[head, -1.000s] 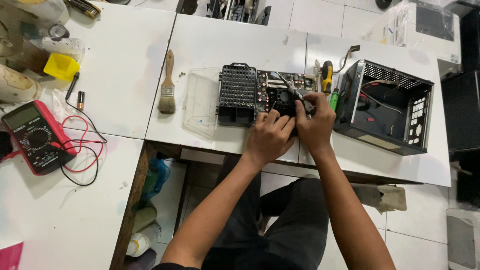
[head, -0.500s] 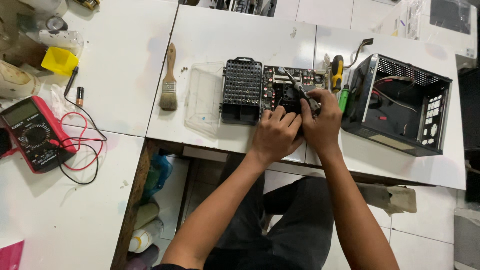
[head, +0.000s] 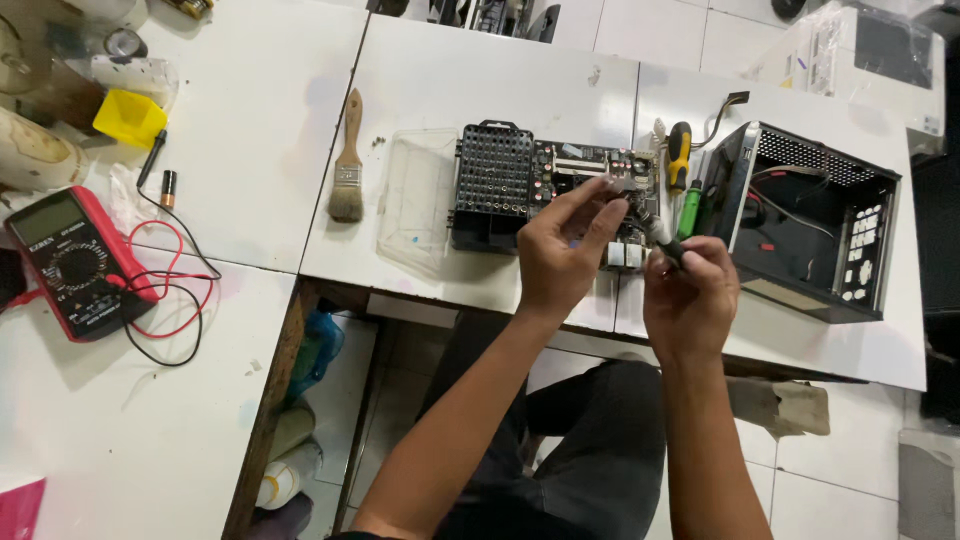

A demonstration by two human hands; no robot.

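Note:
A small circuit board (head: 580, 170) lies on the white table next to a black screwdriver bit set (head: 495, 185). My left hand (head: 560, 250) hovers over the board, its thumb and fingertips pinched around the tip of a thin screwdriver (head: 650, 228). My right hand (head: 690, 295) grips that screwdriver's dark handle, shaft angled up and left toward the board. Whether a bit or screw sits between the left fingertips is too small to tell.
An open black computer case (head: 810, 225) stands right of the board, with a yellow-handled (head: 680, 150) and a green-handled screwdriver (head: 690, 210) between them. A clear lid (head: 418, 200), a paintbrush (head: 348, 170), a red multimeter (head: 70, 260) with leads and a yellow box (head: 128, 118) lie to the left.
Both hands have lifted off the board and pulled toward me. The right hand now holds the screwdriver raised, and the left fingers have come to its tip.

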